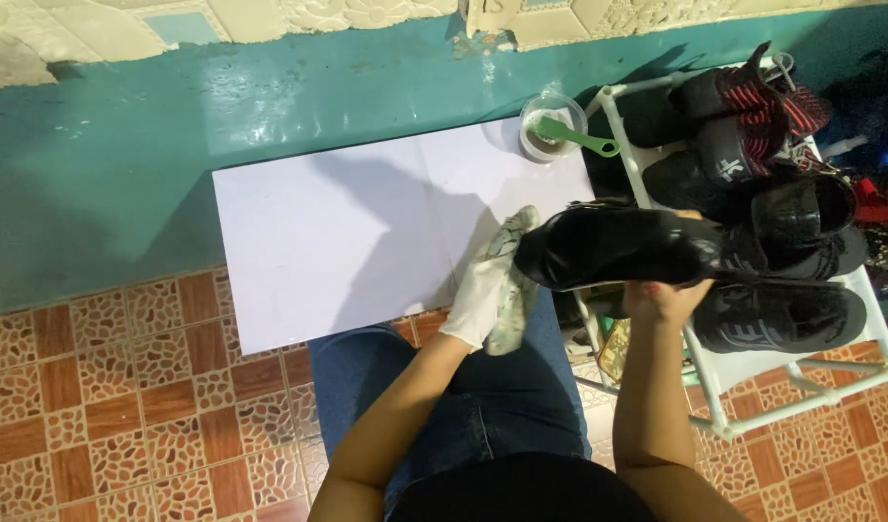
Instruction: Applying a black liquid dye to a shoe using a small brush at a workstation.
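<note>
— Head view first: what is the right hand [664,298] doing?

— It grips a glossy black shoe [618,246] from below, fingers curled around the sole near the heel. The shoe lies roughly level in the air, toe pointing left, just off the right edge of the white sheet [337,232] spread on the floor [105,406].

— And the left hand [482,295]?

— It wears a pale glove and is closed around a stained cloth [514,266]. The cloth's upper end touches the shoe's toe.

— Anything on the sheet itself?

— At its far right corner stands a small clear cup [550,126] with a green-handled brush [579,137] resting across its rim, handle sticking out to the right.

— What is to the right?

— A white pipe-frame shoe rack [753,387], holding several dark shoes. A black and red sneaker [753,97] sits at its far end, and a black sneaker [782,314] lies on the near edge, just beside the right hand.

— And the person?

— Seated, blue jeans [482,406] visible, knees against the near edge of the sheet. Brown patterned tiles make up the floor, with a teal painted strip [125,164] beyond the sheet.
</note>
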